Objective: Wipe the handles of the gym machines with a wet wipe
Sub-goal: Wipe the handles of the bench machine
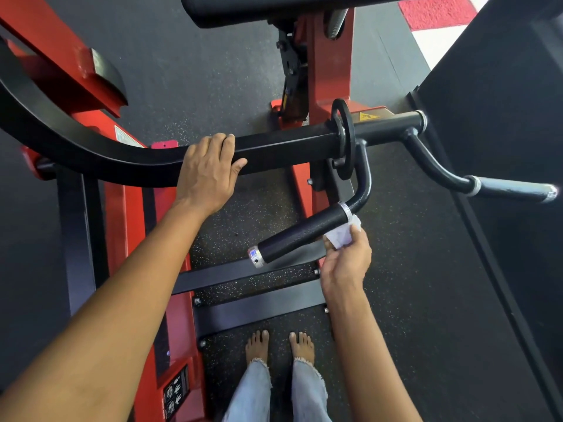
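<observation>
1. Your left hand (210, 175) rests on the curved black lever arm (122, 153) of the machine, fingers draped over its top edge and thumb stretched along its near side.
2. Your right hand (345, 257) pinches a crumpled white wet wipe (342, 234) between thumb and fingertips, holding it against the underside of the near handle (304, 231), close to the silver ring at that handle's upper end.
3. The near handle is a black textured grip with a silver cap at its lower free end; it slants down to the left from a bent black tube that joins the lever arm just beside a round black disc (342, 138).
4. A second handle (511, 191) sticks out at the right end of the same bar, well apart from both your hands, with nothing touching it.
5. The machine's red frame (128, 226) runs along the left side of the dark speckled floor (411, 284), with black cross-members in front of your bare feet (280, 347).
6. A black pad (259, 10) sits at the top edge of the view.
</observation>
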{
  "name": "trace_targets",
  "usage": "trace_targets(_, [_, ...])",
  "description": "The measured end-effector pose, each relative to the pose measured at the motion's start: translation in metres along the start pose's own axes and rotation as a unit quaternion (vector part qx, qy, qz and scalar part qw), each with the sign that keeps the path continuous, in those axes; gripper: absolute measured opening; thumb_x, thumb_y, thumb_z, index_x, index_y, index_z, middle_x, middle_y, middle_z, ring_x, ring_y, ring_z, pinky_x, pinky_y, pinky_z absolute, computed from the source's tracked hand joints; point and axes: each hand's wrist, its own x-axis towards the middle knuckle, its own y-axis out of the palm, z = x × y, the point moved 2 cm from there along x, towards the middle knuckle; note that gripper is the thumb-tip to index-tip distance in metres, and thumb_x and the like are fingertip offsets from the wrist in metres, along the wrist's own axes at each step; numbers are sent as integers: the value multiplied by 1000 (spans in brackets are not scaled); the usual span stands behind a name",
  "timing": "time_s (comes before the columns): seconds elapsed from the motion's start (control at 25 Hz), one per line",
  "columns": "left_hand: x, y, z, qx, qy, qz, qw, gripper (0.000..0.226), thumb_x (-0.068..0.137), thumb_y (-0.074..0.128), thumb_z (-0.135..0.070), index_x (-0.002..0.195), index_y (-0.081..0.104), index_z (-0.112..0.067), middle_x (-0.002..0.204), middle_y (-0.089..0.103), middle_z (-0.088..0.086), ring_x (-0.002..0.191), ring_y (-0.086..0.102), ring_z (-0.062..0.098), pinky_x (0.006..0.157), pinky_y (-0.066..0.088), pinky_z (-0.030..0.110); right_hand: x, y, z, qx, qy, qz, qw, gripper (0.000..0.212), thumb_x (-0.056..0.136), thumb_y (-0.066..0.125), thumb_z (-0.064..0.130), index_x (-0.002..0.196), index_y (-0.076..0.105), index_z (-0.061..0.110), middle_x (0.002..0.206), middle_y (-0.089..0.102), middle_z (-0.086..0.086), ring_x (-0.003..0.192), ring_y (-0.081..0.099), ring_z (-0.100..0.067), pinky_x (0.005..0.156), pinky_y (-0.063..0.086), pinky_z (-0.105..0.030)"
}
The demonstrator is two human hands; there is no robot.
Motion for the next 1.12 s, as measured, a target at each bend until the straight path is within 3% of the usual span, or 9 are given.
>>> trace_targets(0.12, [-1,0,1,2,0,-2,1000,50,103,29,-38,131,42,1,123,53,19,102,53,37,83,42,47,3,2,-7,109,101,68,986,36,99,31,35,101,59,12,96,67,-7,89,59,-22,83,44,-36])
trace_targets(0.28, [-1,1,0,2,1,-8,1000,49,103,31,-38,131,43,1,122,53,19,102,53,37,84,42,47,-6,9,-35,97,166,113,975,75,91,24,66,128,55,8,122,63,-13,113,58,-29,90,47,-39])
trace_targets(0.4, [0,1,0,2,-1,-9,1000,49,103,31,-38,131,43,1,122,53,19,103,53,37,84,42,47,-21,13,-56,63,192,107,974,84,85,27,75,133,50,11,132,56,-14,123,53,-31,96,45,-42])
trace_targets(0.56, [-1,1,0,0,2,-11,1000,49,103,31,-38,130,43,1,121,53,19,102,53,37,83,42,47,-42,12,-68,7,161,124,979,69,89,34,65,128,54,11,125,62,-9,116,58,-28,84,51,-38])
trace_targets(0.68, [-1,2,1,3,3,-17,1000,48,103,32,-38,130,44,1,120,53,18,100,52,36,82,41,46,-54,6,-71,-158,73,112,978,34,91,54,47,90,59,13,90,66,4,84,61,-10,77,52,-28])
trace_targets(0.76, [0,2,0,0,3,-25,1000,48,103,32,-37,130,44,1,120,53,18,100,52,36,82,40,46,-63,0,-66,-302,-4,57,952,33,84,67,41,74,52,14,70,57,6,65,52,-8,67,46,-22])
trace_targets(0.92, [-1,2,-1,-4,-4,-35,999,48,103,32,-37,130,44,1,120,54,19,101,53,36,83,41,47,-69,-7,-46,-359,-107,-15,927,21,81,72,24,81,58,8,65,58,8,56,51,0,53,39,-9])
trace_targets(1.12, [-2,4,-1,-20,-11,-17,1000,49,103,30,-37,131,43,2,122,53,19,104,52,37,86,41,48,-48,-11,-6,-348,-181,-78,917,10,86,65,19,88,58,11,74,60,3,66,52,-7,55,38,-5])
